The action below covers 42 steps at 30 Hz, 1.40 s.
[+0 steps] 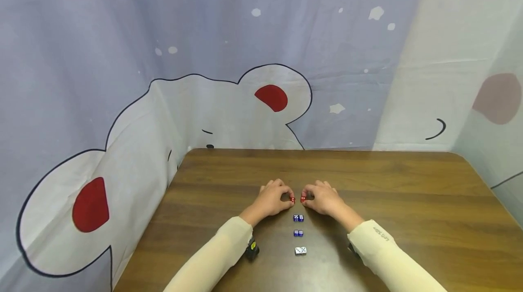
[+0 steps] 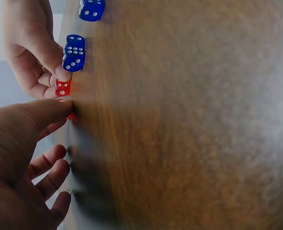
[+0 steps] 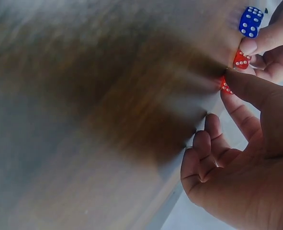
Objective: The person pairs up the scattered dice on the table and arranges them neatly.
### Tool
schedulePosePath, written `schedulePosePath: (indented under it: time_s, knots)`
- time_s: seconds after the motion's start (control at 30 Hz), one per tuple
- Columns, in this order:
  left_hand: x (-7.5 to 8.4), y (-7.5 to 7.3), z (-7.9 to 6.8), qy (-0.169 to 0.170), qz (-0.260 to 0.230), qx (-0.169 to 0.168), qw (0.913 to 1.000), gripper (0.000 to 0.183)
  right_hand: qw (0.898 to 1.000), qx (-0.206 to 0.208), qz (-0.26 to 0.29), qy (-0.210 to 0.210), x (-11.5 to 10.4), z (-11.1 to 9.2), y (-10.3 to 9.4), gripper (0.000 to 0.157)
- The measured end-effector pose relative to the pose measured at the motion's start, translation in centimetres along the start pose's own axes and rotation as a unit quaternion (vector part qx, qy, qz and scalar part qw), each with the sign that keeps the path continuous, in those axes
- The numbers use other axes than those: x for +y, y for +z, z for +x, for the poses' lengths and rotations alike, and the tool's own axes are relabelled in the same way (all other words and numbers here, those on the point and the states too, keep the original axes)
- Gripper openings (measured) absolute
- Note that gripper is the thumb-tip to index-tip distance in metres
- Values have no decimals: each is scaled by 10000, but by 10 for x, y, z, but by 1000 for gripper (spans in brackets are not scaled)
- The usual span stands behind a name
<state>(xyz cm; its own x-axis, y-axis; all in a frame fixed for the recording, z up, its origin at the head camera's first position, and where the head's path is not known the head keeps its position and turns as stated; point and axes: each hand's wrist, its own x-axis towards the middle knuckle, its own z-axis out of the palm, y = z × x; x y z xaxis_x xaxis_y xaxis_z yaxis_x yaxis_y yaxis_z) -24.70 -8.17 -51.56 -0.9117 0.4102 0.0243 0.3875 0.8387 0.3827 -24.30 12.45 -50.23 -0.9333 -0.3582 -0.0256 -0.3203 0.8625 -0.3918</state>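
Observation:
Near the middle of the wooden table, my left hand (image 1: 270,198) pinches a red die (image 1: 292,200) between thumb and index finger. Facing it across a small gap, my right hand (image 1: 325,199) pinches a second red die (image 1: 303,199) the same way. Both dice are down at the tabletop, with white pips showing. In the left wrist view my own thumb covers most of the left red die (image 2: 71,116). The right wrist view shows part of the right red die (image 3: 226,86) under the thumb. The other fingertips of each hand rest at the table surface.
Closer to me than the hands, blue dice (image 1: 298,218) sit side by side as a pair. Another blue pair (image 1: 298,233) and a white pair (image 1: 300,250) follow in line toward me. The wooden table (image 1: 408,183) meets a printed curtain (image 1: 343,56) at its far edge.

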Motion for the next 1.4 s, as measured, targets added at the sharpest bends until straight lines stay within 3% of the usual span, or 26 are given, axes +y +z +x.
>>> schedulePosePath:
  time_s: [0.77,1.4]
  knots:
    - [9,2,-9,134,-4,21,9999,17,9997,-126,160,-104,-11,-7,3,19]
    - [-7,-5,-15,349,-344,-244,9985,28,9981,-92,503,-332,1,-12,-5,22]
